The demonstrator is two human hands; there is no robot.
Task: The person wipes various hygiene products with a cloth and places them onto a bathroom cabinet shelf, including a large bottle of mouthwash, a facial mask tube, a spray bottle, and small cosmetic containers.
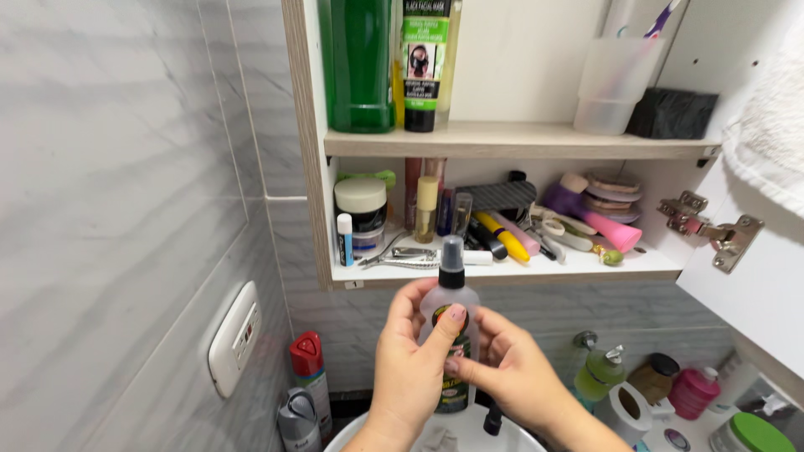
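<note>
I hold a small clear spray bottle (453,289) with a black pump top upright in front of me, just below the open cabinet. My left hand (409,364) wraps its left side, the thumb pressed across the coloured label. My right hand (509,368) grips the lower right side, fingers curled behind it. Both hands are above a white sink basin (511,431).
The open wall cabinet's lower shelf (502,269) carries nail clippers, a jar, small bottles, pens and a pink brush; the upper shelf (519,142) holds a green bottle and cups. The cabinet door (754,276) with a hinge swings out right. Spray cans, soap dispensers and jars flank the sink.
</note>
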